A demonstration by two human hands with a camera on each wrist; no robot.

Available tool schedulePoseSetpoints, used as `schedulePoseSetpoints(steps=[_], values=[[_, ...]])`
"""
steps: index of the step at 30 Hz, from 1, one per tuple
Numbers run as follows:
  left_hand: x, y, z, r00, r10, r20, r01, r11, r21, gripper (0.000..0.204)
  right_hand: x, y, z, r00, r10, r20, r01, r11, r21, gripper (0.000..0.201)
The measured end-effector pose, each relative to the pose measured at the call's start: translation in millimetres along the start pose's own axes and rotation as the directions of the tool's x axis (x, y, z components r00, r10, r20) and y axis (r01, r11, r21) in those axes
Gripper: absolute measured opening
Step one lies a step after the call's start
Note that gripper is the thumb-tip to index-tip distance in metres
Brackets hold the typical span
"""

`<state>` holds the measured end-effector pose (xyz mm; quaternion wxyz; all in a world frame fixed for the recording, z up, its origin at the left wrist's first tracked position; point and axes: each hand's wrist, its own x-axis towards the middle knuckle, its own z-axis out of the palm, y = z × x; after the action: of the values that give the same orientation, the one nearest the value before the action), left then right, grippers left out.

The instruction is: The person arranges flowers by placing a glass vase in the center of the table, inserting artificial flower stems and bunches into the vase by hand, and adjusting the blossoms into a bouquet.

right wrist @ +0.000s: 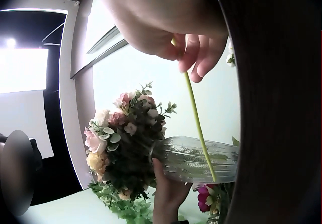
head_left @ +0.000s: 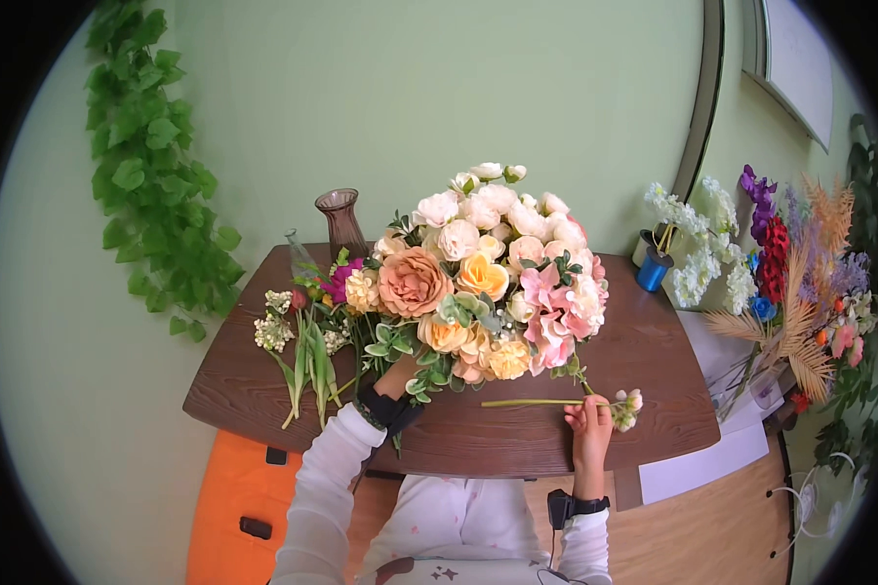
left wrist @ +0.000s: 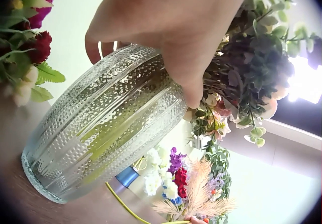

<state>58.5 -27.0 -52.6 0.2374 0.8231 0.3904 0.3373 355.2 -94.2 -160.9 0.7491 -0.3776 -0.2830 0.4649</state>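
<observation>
- Grips clear dimpled glass vase near its top with left hand.
- Pinches white-blossomed green stem in right hand, right of glass vase.
- Hidden from above behind full pink-and-peach bouquet: glass vase.
- On brown wooden table, far left: fluted mauve-tinted vessel.

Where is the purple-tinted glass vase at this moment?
In the head view, the purple-tinted vase stands near the far edge of the table, on the person's left, behind the big bouquet's left side and beside a small clear bottle.
</observation>
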Motion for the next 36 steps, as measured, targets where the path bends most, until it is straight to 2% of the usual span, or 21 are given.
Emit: schedulePoseSetpoints(steps=[6, 8, 9, 11, 12, 14, 15, 17, 18, 21, 22, 24, 26, 28, 29, 32, 36], values=[[0, -5, 4, 1.0, 0.004, 0.0, -0.004, 0.999, -0.033, 0.038, -6, -2, -5, 0.999, -0.045, -0.005, 0.045, 0.998, -0.042, 0.022], [-4, -5, 6, 1.0, 0.006, -0.005, -0.006, 0.999, -0.041, 0.038, -8, 3, -9, 0.983, -0.17, -0.064, 0.17, 0.985, -0.003, 0.025], [-5, -5, 8, 1.0, 0.007, -0.005, -0.007, 0.999, -0.045, 0.038, -9, 2, -10, 0.983, -0.171, -0.065, 0.171, 0.985, -0.007, 0.025], [-7, -6, 9, 1.0, 0.01, -0.004, -0.01, 0.999, -0.05, 0.038, -12, 0, -8, 0.95, -0.281, -0.134, 0.274, 0.959, -0.071, 0.029], [-10, -5, 12, 1.0, 0.012, -0.003, -0.012, 0.999, -0.052, 0.038, -15, -1, -4, 0.95, -0.283, -0.135, 0.275, 0.959, -0.072, 0.029], [-8, -3, 17, 1.0, 0.018, -0.004, -0.018, 0.998, -0.054, 0.038, -18, -4, 5, 0.928, -0.339, -0.158, 0.301, 0.928, -0.222, 0.03], [-9, -3, 18, 1.0, 0.021, -0.004, -0.021, 0.998, -0.056, 0.038, -18, -1, 4, 0.926, -0.341, -0.16, 0.303, 0.927, -0.223, 0.03], [-9, -3, 18, 1.0, 0.026, -0.002, -0.026, 0.998, -0.061, 0.038, -15, 9, 1, 0.89, -0.456, -0.011, 0.379, 0.753, -0.538, 0.03], [-3, 0, 20, 1.0, 0.027, -0.001, -0.027, 0.998, -0.065, 0.038, -15, 11, 0, 0.89, -0.457, -0.012, 0.378, 0.751, -0.541, 0.03], [-6, -3, 18, 0.999, 0.033, -0.005, -0.033, 0.997, -0.075, 0.038, -13, 11, 4, 0.879, -0.411, 0.243, 0.466, 0.627, -0.625, 0.041], [-7, -4, 16, 0.999, 0.036, -0.007, -0.036, 0.996, -0.076, 0.038, -14, 7, 5, 0.877, -0.413, 0.244, 0.468, 0.625, -0.624, 0.041], [-6, -4, 16, 0.999, 0.037, -0.011, -0.038, 0.996, -0.075, 0.038, -20, -7, 16, 0.911, -0.33, 0.246, 0.404, 0.608, -0.683, 0.048], [-3, -4, 13, 0.999, 0.03, -0.014, -0.031, 0.997, -0.074, 0.038, -15, -3, 10, 0.898, -0.365, 0.244, 0.431, 0.623, -0.653, 0.043], [-5, -6, 12, 1.0, 0.019, -0.014, -0.02, 0.997, -0.077, 0.038, -16, -5, 8, 0.971, -0.224, 0.089, 0.241, 0.887, -0.393, 0.037], [-6, -6, 12, 1.0, 0.017, -0.014, -0.018, 0.997, -0.078, 0.038, -14, -1, 6, 0.968, -0.242, 0.062, 0.25, 0.925, -0.288, 0.032], [-5, -6, 13, 1.0, 0.01, -0.014, -0.011, 0.997, -0.079, 0.037, -14, 0, 0, 0.984, -0.177, 0.027, 0.178, 0.954, -0.241, 0.028], [-6, -6, 14, 1.0, 0.001, -0.014, -0.002, 0.997, -0.078, 0.037, -11, 6, -4, 0.979, -0.2, 0.028, 0.199, 0.934, -0.297, 0.026]])
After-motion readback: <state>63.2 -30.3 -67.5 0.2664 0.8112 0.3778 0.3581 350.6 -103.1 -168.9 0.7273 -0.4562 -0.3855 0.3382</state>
